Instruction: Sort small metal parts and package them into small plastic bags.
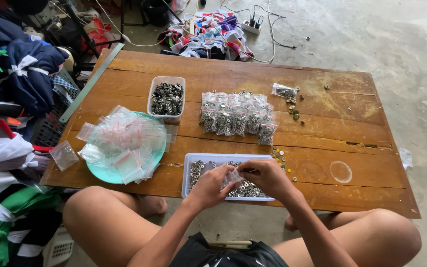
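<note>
Both hands meet over the white tray [190, 174] of metal snaps at the desk's [322, 128] near edge. Left hand [211, 187] and right hand [265, 177] pinch a small clear bag [233, 176], fingers pressed together (best kept low over the tray, mouth held wide).

One desk [322, 143] carries two white tubs [167, 99] [192, 159] of metal fasteners, one teal plate [97, 170] heaped with empty bags, and one ruler [91, 81]. Two hands [212, 186] [265, 177] share one small bag [233, 175].
</note>
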